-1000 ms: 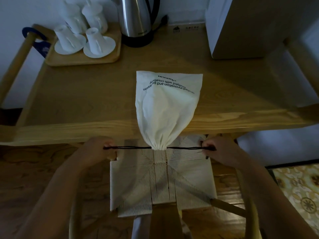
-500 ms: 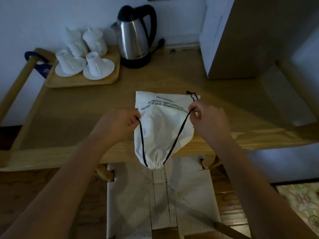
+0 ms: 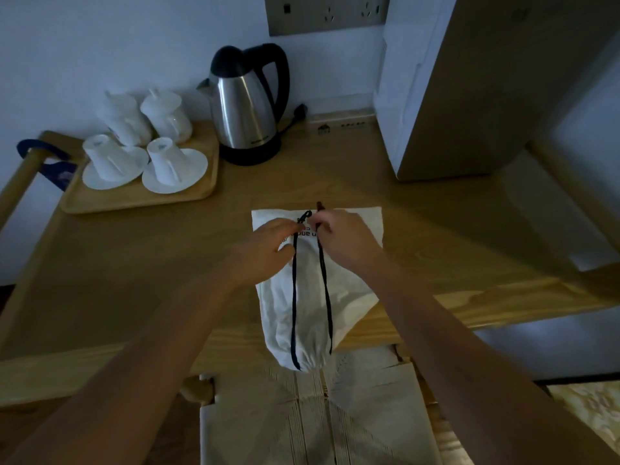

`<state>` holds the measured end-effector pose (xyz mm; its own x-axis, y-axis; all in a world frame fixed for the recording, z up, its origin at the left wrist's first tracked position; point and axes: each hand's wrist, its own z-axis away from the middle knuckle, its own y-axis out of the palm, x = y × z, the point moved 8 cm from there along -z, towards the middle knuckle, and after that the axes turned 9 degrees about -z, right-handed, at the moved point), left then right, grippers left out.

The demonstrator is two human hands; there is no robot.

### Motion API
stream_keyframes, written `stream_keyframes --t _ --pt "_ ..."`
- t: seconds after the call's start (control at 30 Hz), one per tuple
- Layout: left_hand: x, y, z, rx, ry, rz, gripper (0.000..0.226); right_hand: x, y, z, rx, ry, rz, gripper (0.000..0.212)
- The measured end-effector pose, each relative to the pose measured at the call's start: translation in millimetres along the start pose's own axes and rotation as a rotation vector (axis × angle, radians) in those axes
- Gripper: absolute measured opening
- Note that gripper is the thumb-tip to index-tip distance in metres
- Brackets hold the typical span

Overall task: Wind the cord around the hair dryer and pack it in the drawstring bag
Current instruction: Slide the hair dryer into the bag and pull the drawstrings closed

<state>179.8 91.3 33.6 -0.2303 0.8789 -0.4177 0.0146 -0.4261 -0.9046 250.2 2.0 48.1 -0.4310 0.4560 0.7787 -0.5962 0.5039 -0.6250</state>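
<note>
A white drawstring bag (image 3: 352,297) lies on the wooden table (image 3: 151,263), bulging, its gathered mouth hanging over the near edge. Two black drawstrings (image 3: 294,297) run from the cinched mouth up over the bag, side by side. My left hand (image 3: 271,250) pinches the end of the left string, and my right hand (image 3: 342,236) pinches the right one; both hands meet over the bag's far, printed end. The hair dryer is not visible.
A wooden tray (image 3: 134,199) with white cups and saucers sits at the back left. A steel kettle (image 3: 245,109) stands behind the bag. A tall white box (image 3: 453,95) rises at the back right. A woven chair seat (image 3: 318,414) is below the table edge.
The strings were first pulled out sideways at the bag's mouth. Both hands then carried the string ends up over the bag and brought them together near its far end.
</note>
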Motion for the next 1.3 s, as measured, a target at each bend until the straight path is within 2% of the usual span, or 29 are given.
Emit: stream_keyframes --t 0.07,0.13,0.23,0.3,0.4,0.43,0.5,0.57,0.63,0.77,1.03,1.1,1.2,1.3 --pt "5 11 -5 0.061 0.027 -0.122 0.050 -4 18 -11 0.110 -0.014 0.139 0.031" --pt "12 19 -6 0.091 0.042 -0.222 0.055 -8 22 -19 0.140 -0.017 0.184 0.031" --pt "22 18 -5 0.056 0.028 -0.148 0.056 -8 18 -24 0.174 -0.004 0.132 0.033" --pt "29 7 3 -0.060 0.022 0.030 0.060 -11 7 -16 0.073 0.035 0.084 0.034" --pt "46 -12 28 -0.371 -0.045 0.238 0.055 -13 -9 31 -0.331 0.116 0.093 0.044" --pt "57 -12 39 -0.465 -0.110 0.267 0.051 -8 -1 47 -0.384 0.143 0.122 0.054" --pt "81 -3 59 -0.554 -0.305 0.284 0.046 7 38 59 -0.321 0.145 0.193 0.075" --pt "98 10 71 -0.531 -0.434 0.292 0.045 17 79 54 -0.206 0.129 0.273 0.084" --pt "107 19 79 -0.494 -0.454 0.302 0.044 15 97 48 -0.160 0.148 0.322 0.078" --pt "113 25 93 -0.478 -0.467 0.251 0.044 -6 92 53 -0.223 0.120 0.397 0.052" --pt "95 70 88 -0.270 -0.439 0.004 0.053 -43 58 82 -0.246 0.066 0.439 0.042" --pt "88 79 83 -0.248 -0.459 -0.073 0.053 -52 46 92 -0.265 0.100 0.452 0.045" --pt "75 88 74 -0.253 -0.480 -0.136 0.054 -59 37 101 -0.288 0.187 0.486 0.062" --pt "59 99 64 -0.218 -0.476 -0.189 0.057 -63 42 101 -0.263 0.194 0.452 0.060"
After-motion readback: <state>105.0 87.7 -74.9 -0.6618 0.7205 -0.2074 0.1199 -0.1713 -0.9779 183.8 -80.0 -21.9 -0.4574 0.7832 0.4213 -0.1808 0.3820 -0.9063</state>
